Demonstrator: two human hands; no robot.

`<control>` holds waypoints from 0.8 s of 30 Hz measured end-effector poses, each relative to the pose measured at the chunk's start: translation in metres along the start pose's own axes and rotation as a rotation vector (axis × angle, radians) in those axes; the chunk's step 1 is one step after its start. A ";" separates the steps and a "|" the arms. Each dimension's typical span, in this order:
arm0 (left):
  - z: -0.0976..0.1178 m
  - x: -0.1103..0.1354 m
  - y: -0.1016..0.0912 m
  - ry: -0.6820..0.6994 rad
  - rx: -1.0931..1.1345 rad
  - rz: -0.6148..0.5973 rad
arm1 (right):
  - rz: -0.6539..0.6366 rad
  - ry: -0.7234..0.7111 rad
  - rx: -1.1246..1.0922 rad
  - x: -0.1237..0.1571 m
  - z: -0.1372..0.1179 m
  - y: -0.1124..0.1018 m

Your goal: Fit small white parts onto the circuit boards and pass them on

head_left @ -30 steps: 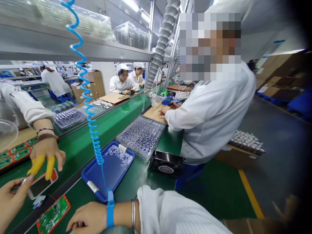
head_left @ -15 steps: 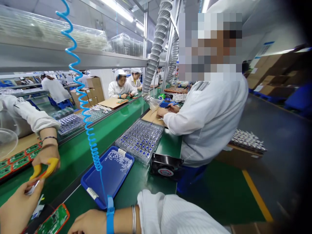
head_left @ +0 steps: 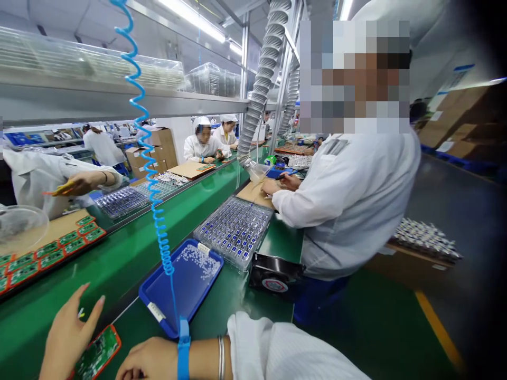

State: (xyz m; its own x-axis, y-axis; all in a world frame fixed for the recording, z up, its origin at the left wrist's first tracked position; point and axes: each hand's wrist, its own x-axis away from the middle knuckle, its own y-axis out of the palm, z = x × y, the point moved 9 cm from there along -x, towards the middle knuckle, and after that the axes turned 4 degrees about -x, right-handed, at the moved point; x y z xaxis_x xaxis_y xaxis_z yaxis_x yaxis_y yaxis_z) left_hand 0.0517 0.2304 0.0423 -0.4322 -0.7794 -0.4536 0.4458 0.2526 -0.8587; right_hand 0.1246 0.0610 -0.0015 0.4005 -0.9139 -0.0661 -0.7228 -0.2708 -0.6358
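My left hand, low at the left, has its thumb and fingers stretched apart and holds nothing I can see. Beside it lies a green circuit board with an orange edge, partly covered by that hand. A small white and yellow bit shows between the thumb and fingers. My right hand rests at the bottom edge near the board, fingers curled under; whatever they hold is hidden. Around my right wrist are a blue wrist strap with a coiled cord and silver bangles.
A blue tray with small white pieces, a clear tray of blue-and-silver parts and a black fan stand ahead. Across the green belt are circuit boards and a co-worker's hand with a yellow-orange thing. Another co-worker works at right.
My left hand has moved right and opened, apart from the silvery thing it held. The co-worker's hand at left has drawn back across the belt with the yellow thing. The view has shifted slightly left.
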 end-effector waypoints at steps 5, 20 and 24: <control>-0.007 0.053 0.021 0.055 0.030 -0.063 | 0.049 0.003 -0.014 0.000 0.002 0.002; 0.029 0.113 -0.021 -0.054 -0.015 -0.099 | 0.143 -0.116 -0.205 0.014 -0.021 -0.017; 0.029 0.111 -0.020 -0.027 0.015 -0.128 | 0.321 -0.149 -0.175 0.020 -0.009 -0.079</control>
State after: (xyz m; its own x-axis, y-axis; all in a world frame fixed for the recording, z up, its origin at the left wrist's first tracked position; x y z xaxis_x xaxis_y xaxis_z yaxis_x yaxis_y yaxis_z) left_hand 0.0173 0.1226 0.0160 -0.4649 -0.8200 -0.3339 0.4005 0.1416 -0.9053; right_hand 0.1840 0.0615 0.0545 0.2062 -0.9102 -0.3591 -0.9046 -0.0375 -0.4246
